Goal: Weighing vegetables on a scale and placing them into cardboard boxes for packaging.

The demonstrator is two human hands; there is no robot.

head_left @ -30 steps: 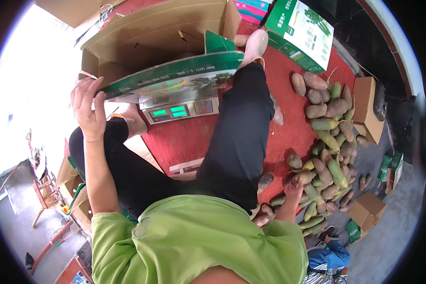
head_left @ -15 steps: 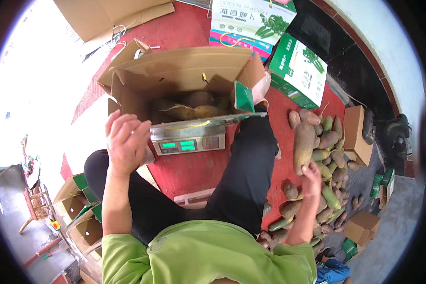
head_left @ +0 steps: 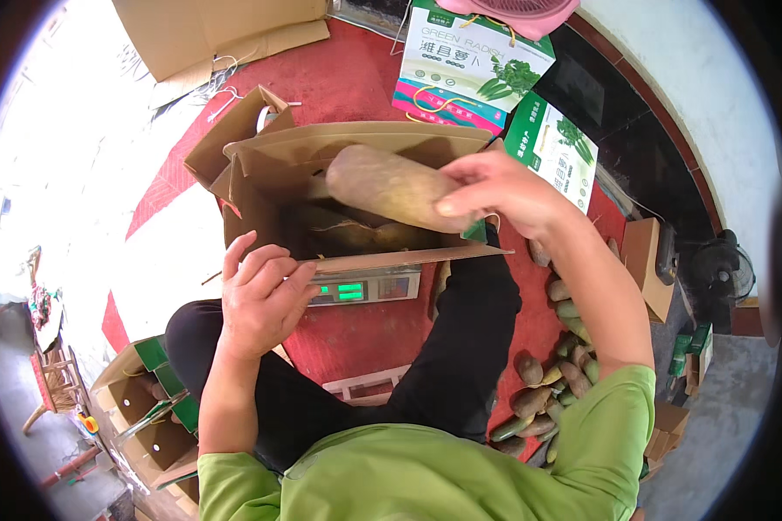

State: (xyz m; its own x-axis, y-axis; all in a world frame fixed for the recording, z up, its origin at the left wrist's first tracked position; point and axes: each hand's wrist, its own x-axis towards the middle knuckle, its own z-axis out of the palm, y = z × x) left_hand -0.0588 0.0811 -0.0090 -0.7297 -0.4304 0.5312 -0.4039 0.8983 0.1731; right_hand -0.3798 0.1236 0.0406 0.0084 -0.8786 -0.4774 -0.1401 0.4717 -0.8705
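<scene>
Our right hand (head_left: pixel 482 195) clamps thumb and fingers on the four-o'clock end of a large radish (head_left: pixel 382 184), which we hold above the open carton (head_left: pixel 274 158). At the carton's seven o'clock, our left hand (head_left: pixel 265 300) curls its fingers by the rim (head_left: pixel 391 260); whether they grip it, we cannot tell.

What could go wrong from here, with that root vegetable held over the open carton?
The right hand grips the large root vegetable near one end, so it might slip or tip. If dropped, it could bruise the produce inside the carton. The left hand is at the near edge; pressing there could skew the scale apparently underneath.
</scene>
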